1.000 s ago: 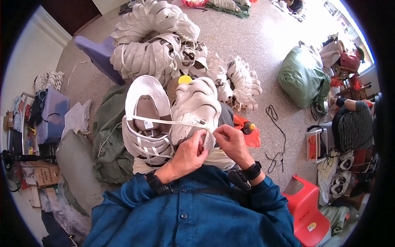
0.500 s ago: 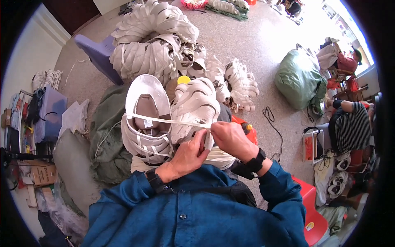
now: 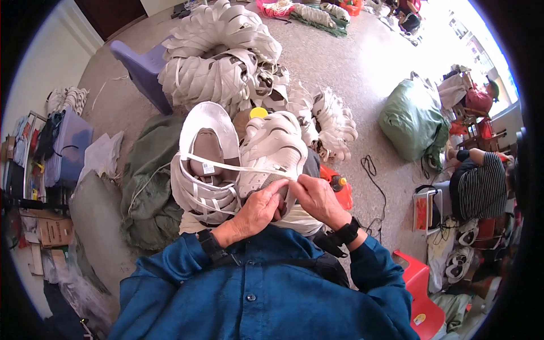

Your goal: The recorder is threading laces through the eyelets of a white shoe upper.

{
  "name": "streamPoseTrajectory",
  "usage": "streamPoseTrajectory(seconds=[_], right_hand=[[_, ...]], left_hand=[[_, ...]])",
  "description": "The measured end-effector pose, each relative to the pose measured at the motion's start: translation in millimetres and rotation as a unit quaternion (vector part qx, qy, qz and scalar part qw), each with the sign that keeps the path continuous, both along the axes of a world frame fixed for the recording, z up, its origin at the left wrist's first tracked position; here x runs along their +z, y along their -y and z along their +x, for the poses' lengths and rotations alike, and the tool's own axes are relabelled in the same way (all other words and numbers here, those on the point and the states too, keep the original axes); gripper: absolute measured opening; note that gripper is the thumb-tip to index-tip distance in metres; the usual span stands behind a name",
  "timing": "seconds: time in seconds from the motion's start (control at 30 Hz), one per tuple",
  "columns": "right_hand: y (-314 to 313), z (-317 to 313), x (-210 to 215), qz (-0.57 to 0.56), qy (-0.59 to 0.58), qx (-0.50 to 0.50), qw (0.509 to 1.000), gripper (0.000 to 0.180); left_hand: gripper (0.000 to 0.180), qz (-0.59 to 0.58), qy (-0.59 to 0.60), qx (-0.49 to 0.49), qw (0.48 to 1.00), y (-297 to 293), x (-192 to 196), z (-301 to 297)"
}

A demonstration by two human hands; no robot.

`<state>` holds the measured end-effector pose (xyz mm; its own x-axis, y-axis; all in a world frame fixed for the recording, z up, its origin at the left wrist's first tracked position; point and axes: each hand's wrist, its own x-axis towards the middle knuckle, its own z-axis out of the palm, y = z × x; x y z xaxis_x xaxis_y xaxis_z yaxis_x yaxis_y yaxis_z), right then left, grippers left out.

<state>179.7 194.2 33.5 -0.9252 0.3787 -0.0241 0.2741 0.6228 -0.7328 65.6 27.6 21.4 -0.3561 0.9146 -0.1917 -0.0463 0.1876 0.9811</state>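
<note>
Blue button shirt [image 3: 255, 294], black wristbands on both wrists, dark strap.

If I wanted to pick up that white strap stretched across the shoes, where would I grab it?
Probably pinch the white strap at its bare middle, from above: it runs taut and flat across the two shoes, clear of both hands, which hold its right end.

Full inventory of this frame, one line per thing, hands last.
white shoes: two, white, held over the lap
white strap: one, stretched across the shoes
shoe upper stacks: several piles, white, floor ahead
stool: one, lavender, upper left
green sack: one, right
green cloth: one, left of the shoes
red stool: one, lower right
another person: one, striped top, right edge
left hand: on the shoe sole
right hand: pinching the strap end
</note>
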Motion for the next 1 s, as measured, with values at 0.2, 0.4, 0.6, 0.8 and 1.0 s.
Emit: streamPoseTrajectory(seconds=[0.2, 0.4, 0.6, 0.8, 1.0], right_hand=[[3, -5, -6, 0.064, -0.017, 0.072, 0.995, 0.028], [9, -2, 9, 0.003, -0.023, 0.040, 0.999, 0.019], [5, -10, -8, -0.063, -0.053, -0.053, 0.995, 0.030], [1, -14, -11, 0.039, -0.159, -0.063, 0.984, 0.028], [3, -14, -14, -0.045, -0.155, -0.017, 0.987, 0.013]], left_hand=[[0.026, 0.063, -0.160, 0.069, 0.983, -10, -12, 7], [0.016, -0.031, -0.062, 0.025, 0.997, -6, 15, -7], [0.019, 0.268, 0.318, 0.176, 0.892, 81, 84, -104], [0.012, -0.080, -0.200, -0.040, 0.976, 103, 102, -104], [0.019, 0.043, -0.371, 0.021, 0.927, 30, 69, -65]])
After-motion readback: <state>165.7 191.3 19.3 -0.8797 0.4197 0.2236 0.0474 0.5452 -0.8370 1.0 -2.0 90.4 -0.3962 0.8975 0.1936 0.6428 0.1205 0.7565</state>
